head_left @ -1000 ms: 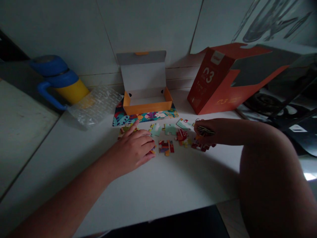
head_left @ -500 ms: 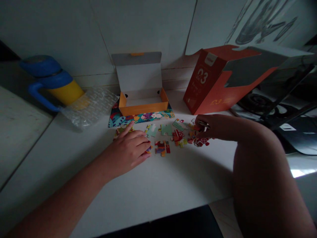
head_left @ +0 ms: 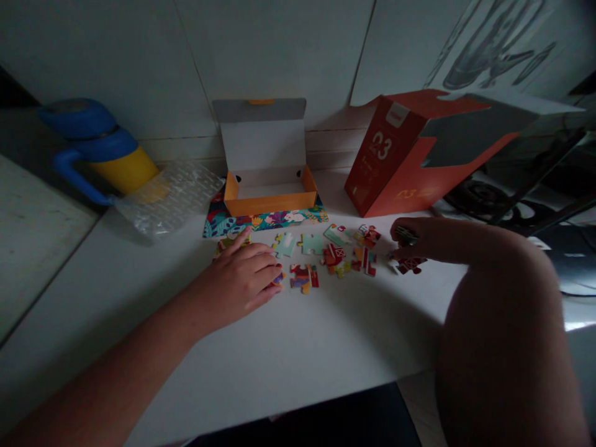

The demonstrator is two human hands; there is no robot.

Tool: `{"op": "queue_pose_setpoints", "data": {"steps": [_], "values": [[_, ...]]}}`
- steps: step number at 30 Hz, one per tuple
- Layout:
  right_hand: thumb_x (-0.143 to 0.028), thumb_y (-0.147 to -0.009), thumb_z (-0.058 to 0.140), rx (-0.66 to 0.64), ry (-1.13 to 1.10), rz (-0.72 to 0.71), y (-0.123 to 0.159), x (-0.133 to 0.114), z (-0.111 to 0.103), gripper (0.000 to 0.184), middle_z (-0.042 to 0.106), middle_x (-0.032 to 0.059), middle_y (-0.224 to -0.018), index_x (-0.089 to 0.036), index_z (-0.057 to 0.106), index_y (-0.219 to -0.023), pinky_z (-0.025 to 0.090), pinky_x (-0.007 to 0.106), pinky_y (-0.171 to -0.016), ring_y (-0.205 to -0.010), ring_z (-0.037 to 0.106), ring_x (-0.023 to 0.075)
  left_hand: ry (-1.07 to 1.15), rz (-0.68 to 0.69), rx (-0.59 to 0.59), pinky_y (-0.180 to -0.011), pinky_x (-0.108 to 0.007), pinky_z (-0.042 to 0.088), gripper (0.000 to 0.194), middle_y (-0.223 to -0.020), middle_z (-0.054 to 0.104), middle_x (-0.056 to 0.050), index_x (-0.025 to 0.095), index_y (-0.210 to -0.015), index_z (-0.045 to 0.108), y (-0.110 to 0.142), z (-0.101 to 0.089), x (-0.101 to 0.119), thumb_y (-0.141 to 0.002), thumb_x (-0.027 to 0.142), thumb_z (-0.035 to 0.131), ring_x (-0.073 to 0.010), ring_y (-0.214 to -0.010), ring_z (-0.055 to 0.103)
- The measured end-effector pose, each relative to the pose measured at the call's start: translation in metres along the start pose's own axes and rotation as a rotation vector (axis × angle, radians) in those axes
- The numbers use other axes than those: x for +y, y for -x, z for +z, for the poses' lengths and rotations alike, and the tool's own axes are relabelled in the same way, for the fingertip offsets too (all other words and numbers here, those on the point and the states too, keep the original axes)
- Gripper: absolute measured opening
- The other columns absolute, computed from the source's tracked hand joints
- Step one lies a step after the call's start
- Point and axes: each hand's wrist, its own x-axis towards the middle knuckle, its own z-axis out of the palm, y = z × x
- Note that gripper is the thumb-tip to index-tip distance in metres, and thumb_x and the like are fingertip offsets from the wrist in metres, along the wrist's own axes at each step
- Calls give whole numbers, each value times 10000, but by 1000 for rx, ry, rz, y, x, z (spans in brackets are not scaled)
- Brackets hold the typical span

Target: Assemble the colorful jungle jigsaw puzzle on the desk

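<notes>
My left hand [head_left: 249, 273] lies flat with its fingers spread, partly covering puzzle pieces on the white table. Purple and orange edges of one piece show by its fingertips. Closed around a few puzzle pieces [head_left: 406, 234], my right hand [head_left: 410, 239] is over the right end of the group. A dark red barn piece [head_left: 412, 264] is right under its fingers; whether they grip it I cannot tell. Between the hands lie several loose pieces: a pale green one [head_left: 311, 243], a red barn one [head_left: 333, 254], a purple and red one [head_left: 303, 277] and an orange and red one [head_left: 364, 261].
Behind the pieces an orange box [head_left: 270, 203] stands with its lid up, over a colourful printed sheet [head_left: 274, 220]. Clear plastic wrap [head_left: 167, 198] and a blue and yellow jug [head_left: 116, 155] are at left. A large red carton [head_left: 395, 161] stands back right, near dark equipment.
My right hand has moved right with the pieces in it, and the dark red barn piece has shifted right too. Pieces it covered now show. My left hand stays in place.
</notes>
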Motion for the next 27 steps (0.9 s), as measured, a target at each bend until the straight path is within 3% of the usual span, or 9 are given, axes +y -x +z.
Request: {"op": "queue_pose_setpoints", "data": {"steps": [2, 3, 7, 10, 13, 18, 22, 27], "values": [[-381, -829, 770, -116, -53, 156, -9, 2, 1, 215, 793, 94, -788, -215, 708, -950, 524, 359, -620, -681, 736, 257, -3, 6, 5, -1376, -658, 208, 220, -1195, 811, -54, 213, -1202, 789, 0, 1, -1, -1047, 335, 691, -270, -1211, 698], [-406, -824, 777, -112, -38, 211, -12, 3, 1, 258, 794, 96, -807, -213, 706, -979, 515, 366, -631, -691, 731, 258, -5, 9, 9, -1376, -659, 205, 225, -1199, 810, -54, 210, -1205, 788, 0, 2, -1, -1048, 339, 692, -270, -1215, 696], [-501, -850, 757, 66, 163, 248, -21, -1, 3, 337, 766, 115, -809, -193, 715, -978, 463, 384, -655, -667, 682, 248, -5, 4, 28, -1383, -649, 182, 261, -1268, 799, -61, 205, -1235, 783, 2, 4, -3, -1038, 364, 718, -278, -1269, 679], [-562, -857, 747, 187, 219, 172, -25, -12, 6, 378, 746, 110, -833, -205, 683, -965, 424, 365, -632, -664, 648, 238, -11, -4, 16, -1388, -632, 175, 309, -1332, 789, -65, 201, -1281, 771, 3, 5, -4, -1055, 398, 694, -279, -1307, 668], [-532, -913, 701, 295, 167, -22, -27, -36, 12, 315, 724, 70, -862, -231, 625, -968, 394, 325, -625, -681, 617, 201, -9, -22, 7, -1392, -617, 161, 353, -1382, 774, -65, 198, -1304, 766, 4, 7, -4, -1065, 442, 675, -284, -1345, 655], [-502, -954, 712, 206, 34, -335, -27, -86, 29, 295, 684, -7, -820, -249, 608, -1065, 360, 278, -613, -638, 559, 146, -15, -39, -20, -1396, -605, 124, 391, -1407, 763, -80, 189, -1297, 765, 4, 10, -4, -1081, 488, 635, -298, -1416, 622], [-356, -890, 783, 161, 62, -357, -29, -106, 41, 239, 719, 20, -938, -238, 612, -1009, 360, 275, -657, -734, 593, 155, -34, -41, -11, -1397, -595, 117, 402, -1389, 772, -79, 189, -1279, 768, 2, 9, -2, -1090, 508, 611, -298, -1410, 628], [-298, -851, 799, 77, 93, -323, -29, -103, 43, 236, 728, 17, -948, -250, 626, -1004, 368, 284, -685, -769, 619, 174, -58, -61, -12, -1393, -589, 134, 395, -1408, 762, -76, 206, -1270, 769, 3, 9, -1, -1080, 521, 625, -295, -1405, 626]]}}
